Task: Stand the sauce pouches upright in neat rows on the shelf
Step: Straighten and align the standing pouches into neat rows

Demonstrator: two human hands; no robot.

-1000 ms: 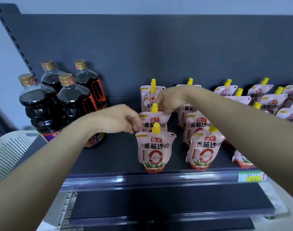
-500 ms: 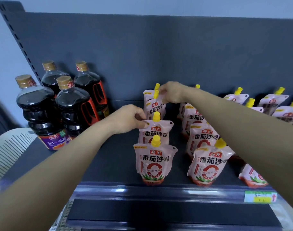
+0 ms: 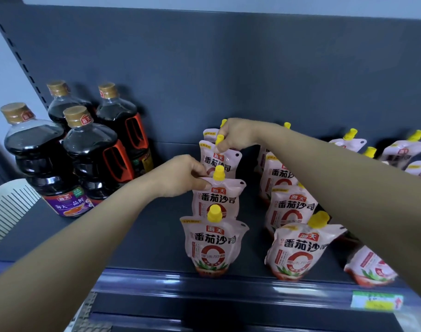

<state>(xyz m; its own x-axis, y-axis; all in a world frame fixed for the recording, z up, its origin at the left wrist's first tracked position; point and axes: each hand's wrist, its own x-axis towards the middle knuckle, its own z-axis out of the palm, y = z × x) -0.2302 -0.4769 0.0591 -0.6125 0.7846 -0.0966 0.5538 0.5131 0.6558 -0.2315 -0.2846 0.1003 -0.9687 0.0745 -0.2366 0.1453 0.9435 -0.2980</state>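
Pink tomato-sauce pouches with yellow caps stand in rows on the dark shelf (image 3: 137,243). In the left row the front pouch (image 3: 213,245) is upright near the shelf lip. My left hand (image 3: 183,176) pinches the top left corner of the second pouch (image 3: 219,200). Behind it, my right hand (image 3: 238,134) pinches the yellow cap of the third pouch (image 3: 220,159), with one more pouch behind that. A second row (image 3: 298,250) is upright to the right. My right forearm hides part of that row.
Several dark soy-sauce bottles (image 3: 84,149) stand at the shelf's left. More pouches (image 3: 406,152) lean at the back right, and one (image 3: 370,267) tilts at the front right. A price tag (image 3: 377,300) sits on the shelf lip. A white basket (image 3: 5,202) is at far left.
The camera has moved closer and lower. My right hand went from the second pouch back to the third pouch's cap. My left hand stays at the second pouch's top corner.
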